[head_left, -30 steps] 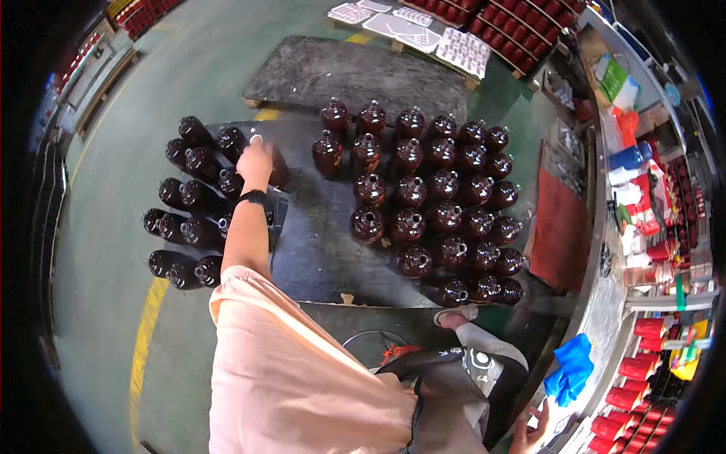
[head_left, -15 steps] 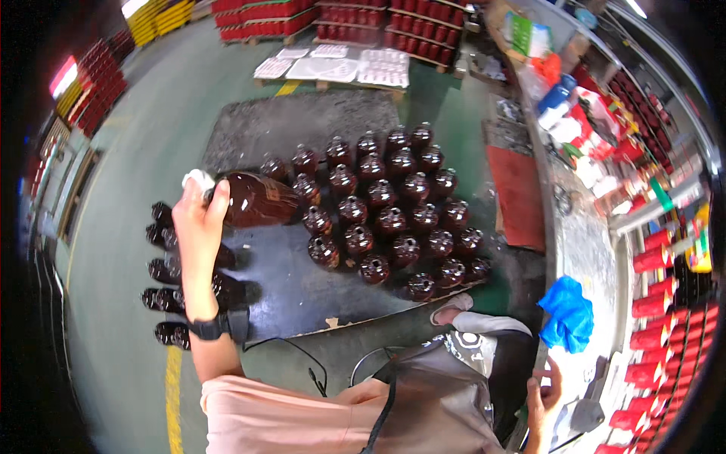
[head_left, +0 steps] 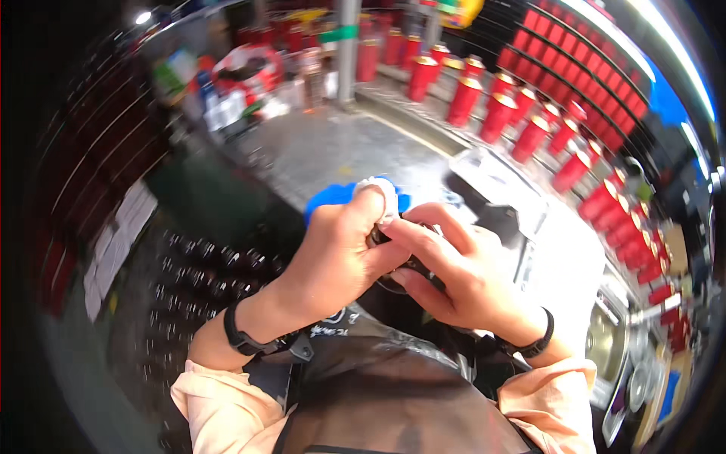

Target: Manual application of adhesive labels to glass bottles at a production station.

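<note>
Both my hands meet in front of my chest at the neck of a dark brown glass bottle (head_left: 393, 291). Closed around the neck, my left hand (head_left: 329, 253) also has a crumpled white cloth-like piece (head_left: 382, 195) at its fingers. From the other side, the fingers of my right hand (head_left: 473, 276) are bent in and pressed at the bottle's mouth. My fingers hide most of the neck, and the bottle's lower body is lost in shadow. Just beyond my hands lies a blue cloth (head_left: 327, 200) on the metal workbench (head_left: 299, 151).
Many dark bottles (head_left: 200, 272) stand low at the left, blurred. Red canisters (head_left: 495, 117) line a ledge behind the bench, near a metal post (head_left: 347, 53). A metal tray (head_left: 499, 178) sits on the bench. Cluttered bags and packages (head_left: 246, 76) lie at its far left.
My view has turned right, from the floor bottles to the bench. My left hand has brought the bottle in front of me. My right hand has come from the bench edge to the bottle's neck.
</note>
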